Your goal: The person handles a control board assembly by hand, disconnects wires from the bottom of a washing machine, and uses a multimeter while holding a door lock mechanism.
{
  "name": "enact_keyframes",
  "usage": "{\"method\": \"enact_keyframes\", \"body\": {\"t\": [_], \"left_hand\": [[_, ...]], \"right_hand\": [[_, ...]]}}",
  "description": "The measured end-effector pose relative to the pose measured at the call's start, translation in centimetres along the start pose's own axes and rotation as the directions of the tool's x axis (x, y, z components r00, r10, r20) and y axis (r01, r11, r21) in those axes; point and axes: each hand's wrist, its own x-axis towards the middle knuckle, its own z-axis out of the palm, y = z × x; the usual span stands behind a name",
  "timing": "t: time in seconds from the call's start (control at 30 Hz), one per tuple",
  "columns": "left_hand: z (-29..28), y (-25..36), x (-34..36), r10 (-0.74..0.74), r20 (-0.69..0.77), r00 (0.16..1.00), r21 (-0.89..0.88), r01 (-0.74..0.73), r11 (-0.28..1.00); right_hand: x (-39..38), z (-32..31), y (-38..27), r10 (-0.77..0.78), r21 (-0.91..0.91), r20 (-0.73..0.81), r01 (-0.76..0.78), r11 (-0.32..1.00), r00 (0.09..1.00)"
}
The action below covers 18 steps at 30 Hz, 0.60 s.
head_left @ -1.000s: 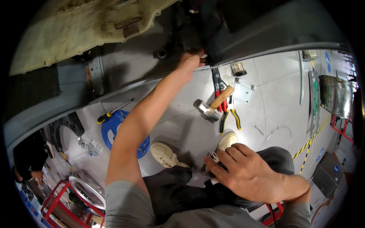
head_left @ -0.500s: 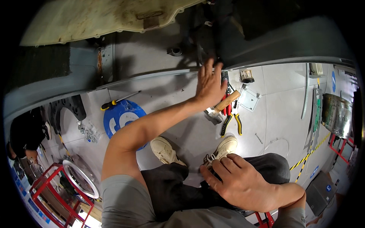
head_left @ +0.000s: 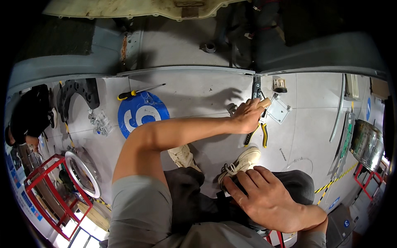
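Observation:
My left hand is over the floor tools with its fingers bent round the wooden handle of a hammer, whose steel head is mostly behind the hand. Beside it lie yellow-and-black pliers, another long tool with a dark head, a small clear plate and a short cylindrical part. My right hand is closed low over my lap, by my shoe; whatever its fingers hold is hidden.
A dark metal housing spans the top. Left are a screwdriver, a blue floor marker, a black curved part, a red-framed cart and a person in black. A metal drum stands right.
My left hand has come out of the housing, down onto the hammer handle. The view has shifted, so the housing sits higher. My right hand stays closed low in view.

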Motion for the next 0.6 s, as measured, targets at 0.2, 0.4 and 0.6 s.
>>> {"method": "enact_keyframes", "body": {"t": [0.2,0.4,0.6], "left_hand": [[-0.1,-0.1,0.1,-0.021,0.037,0.999,0.093,0.017,0.996],[-0.7,0.9,0.0,-0.031,-0.070,0.997,0.048,0.034,0.998],[-7.4,3.3,-2.8,-0.296,0.241,0.924,-0.081,0.323,0.943]], "right_hand": [[0.6,0.2,-0.2,0.004,0.032,0.006,-0.005,0.999,1.000],[2.1,1.9,-1.6,0.010,0.040,0.073,-0.013,0.999,0.997],[4.2,5.6,-2.7,0.075,0.106,0.368,-0.122,0.987,0.927]]}}
